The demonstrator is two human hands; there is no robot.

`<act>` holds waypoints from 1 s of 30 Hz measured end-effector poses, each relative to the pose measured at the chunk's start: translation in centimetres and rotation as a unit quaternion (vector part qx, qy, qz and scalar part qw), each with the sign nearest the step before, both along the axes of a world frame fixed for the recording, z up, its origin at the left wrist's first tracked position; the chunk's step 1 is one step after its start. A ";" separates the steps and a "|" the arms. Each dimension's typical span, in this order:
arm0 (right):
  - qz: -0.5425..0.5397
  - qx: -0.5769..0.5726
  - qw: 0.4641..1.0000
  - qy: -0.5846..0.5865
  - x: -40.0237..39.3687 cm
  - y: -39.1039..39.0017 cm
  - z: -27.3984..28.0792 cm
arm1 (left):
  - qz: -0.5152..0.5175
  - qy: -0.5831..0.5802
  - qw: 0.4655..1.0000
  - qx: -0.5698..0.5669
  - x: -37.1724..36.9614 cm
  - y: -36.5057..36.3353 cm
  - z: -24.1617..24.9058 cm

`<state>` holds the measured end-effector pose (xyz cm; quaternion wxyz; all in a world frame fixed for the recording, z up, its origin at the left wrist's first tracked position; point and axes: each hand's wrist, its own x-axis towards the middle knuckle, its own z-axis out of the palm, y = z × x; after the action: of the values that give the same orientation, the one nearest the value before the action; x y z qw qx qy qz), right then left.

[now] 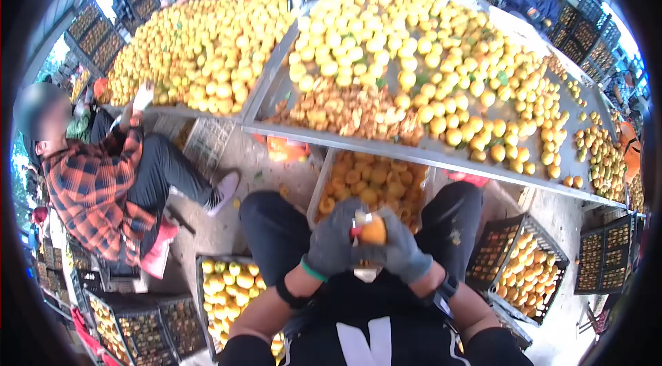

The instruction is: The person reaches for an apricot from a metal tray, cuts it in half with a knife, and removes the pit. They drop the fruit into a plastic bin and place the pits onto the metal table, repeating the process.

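My left hand (331, 240), in a grey glove with a green cuff, is closed around a small tool (358, 221) with red and whitish parts. The tool lies against an orange-yellow apricot (373, 230); whether it cuts into the flesh cannot be seen. From the other side, my right hand (402, 247), also grey-gloved, grips the apricot. Both hands meet above my lap. Just beyond them, between my knees, a pale crate (315, 202) holds apricots, many of them halved.
A metal-edged sorting table (386, 149) heaped with apricots (372, 28) and torn brown-orange pieces (345, 107) spans the front. A black crate (488, 256) of apricots stands right, another apricot-filled crate (200, 283) left. A person in a plaid shirt (93, 190) sits left; others work behind.
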<state>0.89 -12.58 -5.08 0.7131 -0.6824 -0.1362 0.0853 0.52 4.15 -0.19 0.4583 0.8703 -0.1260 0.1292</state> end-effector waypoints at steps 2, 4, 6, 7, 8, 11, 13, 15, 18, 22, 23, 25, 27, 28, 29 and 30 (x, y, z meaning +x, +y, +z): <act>0.071 -0.089 0.989 -0.096 0.1 -0.6 2.6 | -0.080 -0.105 0.987 0.089 0.3 0.5 0.6; 0.105 -0.066 0.989 -0.076 -0.2 -0.5 4.7 | -0.110 -0.176 0.972 0.111 0.6 0.7 1.4; 0.131 -0.018 0.987 -0.095 0.3 0.0 2.9 | -0.156 -0.178 0.954 0.186 0.4 0.9 3.0; 0.127 -0.018 0.987 -0.101 0.2 -0.3 2.6 | -0.159 -0.184 0.952 0.187 0.7 0.9 2.7; 0.092 -0.076 0.986 -0.120 0.0 -0.2 4.2 | -0.180 -0.209 0.949 0.151 1.1 0.8 2.5; 0.015 -0.181 0.972 -0.148 0.1 -0.5 3.7 | -0.189 -0.222 0.948 0.128 1.1 0.3 2.4; -0.075 -0.160 0.949 -0.260 0.0 -0.4 3.6 | -0.150 -0.238 0.957 0.070 1.3 -0.2 1.6; -0.103 -0.173 0.950 -0.238 0.4 0.1 3.6 | -0.140 -0.232 0.961 0.056 1.4 -0.6 1.3; -0.149 -0.131 0.971 -0.132 1.1 1.4 4.5 | -0.073 -0.177 0.981 0.017 0.9 -1.7 1.0; -0.207 -0.002 0.978 -0.019 1.9 2.5 4.2 | 0.043 0.006 0.958 -0.285 2.1 -3.7 -1.4; -0.200 0.000 0.980 -0.014 2.4 2.3 3.6 | 0.052 0.009 0.958 -0.282 2.5 -3.9 -1.1; -0.226 -0.207 0.892 -0.331 3.8 1.2 2.5 | 0.086 0.181 0.873 -0.445 3.3 -3.9 -0.6; -0.213 -0.201 0.889 -0.353 3.4 0.7 3.7 | 0.079 0.206 0.836 -0.503 3.9 -3.1 -2.2; -0.110 0.000 0.992 -0.069 3.3 -0.3 2.3 | 0.007 0.275 0.745 -0.607 4.0 -2.1 -2.6; 0.006 0.203 0.953 0.224 3.3 -0.8 1.5 | -0.066 0.338 0.632 -0.694 4.0 -1.4 -2.9; -0.042 0.190 0.954 0.230 3.4 -0.4 0.8 | -0.026 0.363 0.610 -0.704 4.1 -1.0 -3.2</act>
<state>4.28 -12.96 -4.25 0.8448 -0.5009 0.0460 0.1825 4.59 3.15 -3.34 0.9414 0.2517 0.1576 -0.1602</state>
